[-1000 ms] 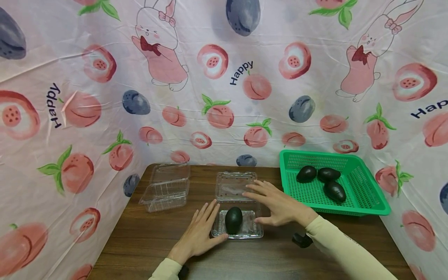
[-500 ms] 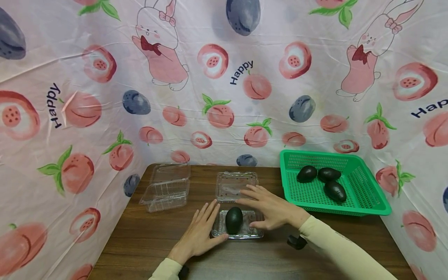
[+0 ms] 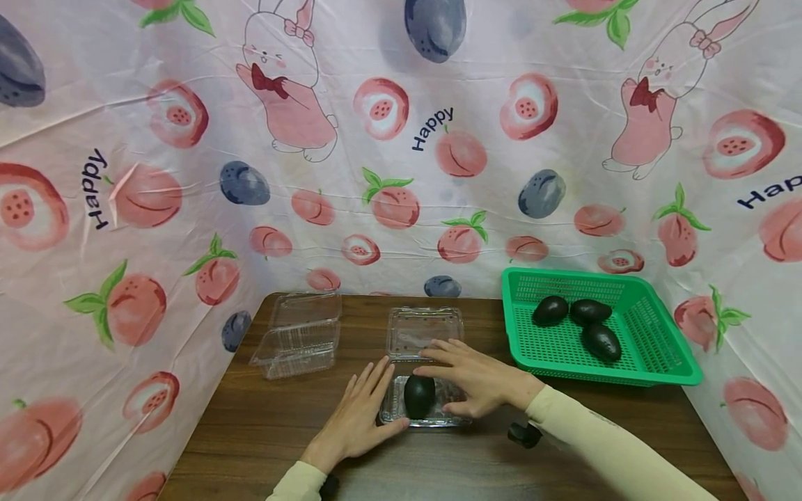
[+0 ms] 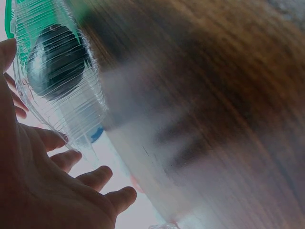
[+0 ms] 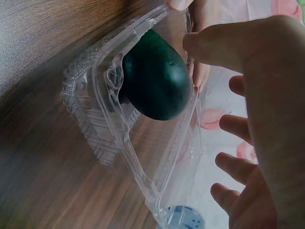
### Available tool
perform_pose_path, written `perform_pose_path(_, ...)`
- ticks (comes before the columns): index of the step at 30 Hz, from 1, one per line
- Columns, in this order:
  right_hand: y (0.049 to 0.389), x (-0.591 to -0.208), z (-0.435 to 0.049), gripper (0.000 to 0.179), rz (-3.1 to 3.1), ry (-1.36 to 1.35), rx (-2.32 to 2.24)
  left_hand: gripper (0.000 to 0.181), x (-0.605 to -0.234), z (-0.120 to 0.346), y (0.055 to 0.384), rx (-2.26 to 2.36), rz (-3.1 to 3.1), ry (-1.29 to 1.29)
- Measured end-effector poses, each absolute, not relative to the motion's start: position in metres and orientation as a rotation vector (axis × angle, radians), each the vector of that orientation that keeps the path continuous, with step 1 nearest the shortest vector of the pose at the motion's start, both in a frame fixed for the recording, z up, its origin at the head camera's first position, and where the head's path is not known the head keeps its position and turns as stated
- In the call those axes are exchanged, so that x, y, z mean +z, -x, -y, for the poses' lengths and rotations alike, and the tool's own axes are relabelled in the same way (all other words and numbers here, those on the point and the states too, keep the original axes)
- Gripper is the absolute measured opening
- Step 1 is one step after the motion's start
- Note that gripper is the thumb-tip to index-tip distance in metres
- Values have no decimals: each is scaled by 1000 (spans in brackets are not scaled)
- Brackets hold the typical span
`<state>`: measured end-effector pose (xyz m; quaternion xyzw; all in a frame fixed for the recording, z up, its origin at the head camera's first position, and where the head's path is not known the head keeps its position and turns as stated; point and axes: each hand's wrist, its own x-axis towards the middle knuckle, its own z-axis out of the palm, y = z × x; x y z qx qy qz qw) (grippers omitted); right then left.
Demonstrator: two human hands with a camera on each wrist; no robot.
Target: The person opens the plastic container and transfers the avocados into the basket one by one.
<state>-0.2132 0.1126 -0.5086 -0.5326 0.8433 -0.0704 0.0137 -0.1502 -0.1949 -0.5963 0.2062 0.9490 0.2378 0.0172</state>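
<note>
One dark avocado (image 3: 418, 398) sits in the left half of an opened clear plastic clamshell box (image 3: 432, 422), whose lid (image 3: 416, 332) lies folded back behind it. Along the box's left side rests my left hand (image 3: 357, 414), fingers straight, thumb by the front left corner. My right hand (image 3: 479, 379) hovers over the right half, fingers spread and loosely bent, index fingertip just above the avocado. In the right wrist view, a gap shows between that hand (image 5: 271, 133) and the avocado (image 5: 159, 78). Through the ribbed wall, the left wrist view shows the avocado (image 4: 56, 64) too.
A green perforated basket (image 3: 664, 372) at the back right holds three more avocados (image 3: 600, 342). Another opened clear box (image 3: 297, 348) stands at the back left of the wooden table (image 3: 250, 431). A fruit-print cloth (image 3: 401, 139) hangs behind and at both sides.
My right hand has moved left across the box, bringing its fingers closer to the avocado. The left hand, the box and the avocado have stayed in place.
</note>
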Motion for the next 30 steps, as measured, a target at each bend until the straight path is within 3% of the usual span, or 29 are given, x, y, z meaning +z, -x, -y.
perform_pose_path(30, 219, -512, -87, 74, -2465, 1681, -227, 107, -596, 196, 148, 767, -2940, -651)
